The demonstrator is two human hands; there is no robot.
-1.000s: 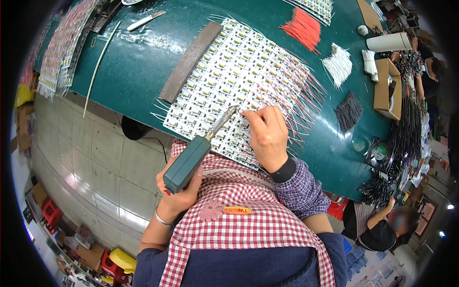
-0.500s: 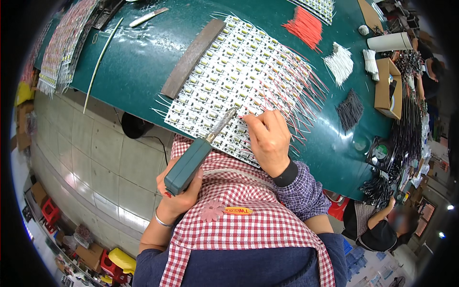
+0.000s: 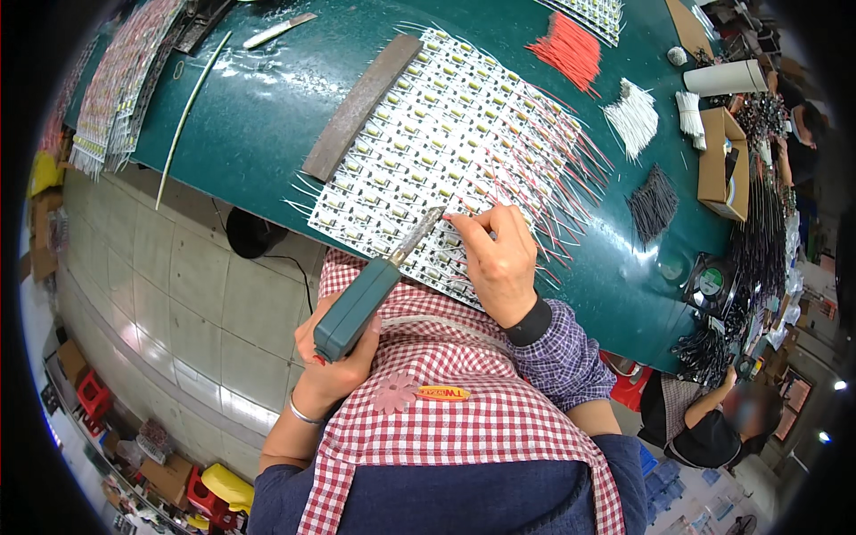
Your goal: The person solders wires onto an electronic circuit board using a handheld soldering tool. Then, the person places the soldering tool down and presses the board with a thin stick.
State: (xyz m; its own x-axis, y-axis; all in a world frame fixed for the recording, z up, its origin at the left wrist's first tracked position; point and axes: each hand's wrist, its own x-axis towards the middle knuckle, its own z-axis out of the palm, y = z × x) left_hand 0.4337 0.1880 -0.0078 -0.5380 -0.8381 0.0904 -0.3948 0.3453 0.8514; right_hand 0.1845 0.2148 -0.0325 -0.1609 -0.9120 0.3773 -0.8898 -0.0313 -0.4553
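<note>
My left hand (image 3: 337, 364) is wrapped round the green handle of a soldering iron (image 3: 358, 308). Its metal tip touches or hovers just over a white circuit board panel (image 3: 406, 111) at the table's near edge. Small yellow and black parts cover the panel in rows, and red and white wires stick out along its right side. Close beside the iron's tip, my right hand (image 3: 504, 272) pinches a thin red wire (image 3: 448, 216) between thumb and forefinger. Most of that wire is hidden by the fingers. A dark flat bar (image 3: 361, 109) lies along the panel's left edge.
On the green table (image 3: 267, 98), bundles of red wires (image 3: 571, 53), white wires (image 3: 633, 119) and black wires (image 3: 654, 205) lie to the right. A cardboard box (image 3: 724, 165) stands beyond them. More wired boards (image 3: 125, 85) are stacked far left. Another person (image 3: 704, 415) sits at lower right.
The soldering iron's tip has shifted slightly right and nearer to me. My right hand has moved a little left, with the red wire still pinched.
</note>
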